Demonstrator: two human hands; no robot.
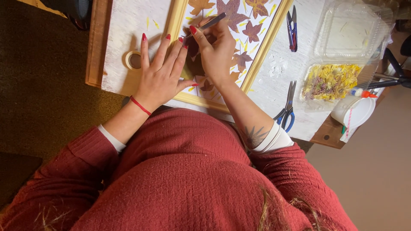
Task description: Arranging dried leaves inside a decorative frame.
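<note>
My left hand (159, 75) lies flat with fingers spread on the edge of a gold-framed panel (261, 51), pressing down beside dark pressed leaves (195, 64). My right hand (218, 49) grips a slim grey tool (214, 21), probably tweezers or a pen, its tip pointing at the leaves near my left fingertips. The panel's white surface carries several red and orange leaves (251, 31) and small yellow petals.
A roll of tape (133, 60) lies left of my left hand. Blue-handled scissors (287, 107) and small snips (292, 30) rest right of the frame. A clear plastic box of dried yellow flowers (332, 81), a white cup (353, 112) and a glue bottle (363, 93) stand at the right.
</note>
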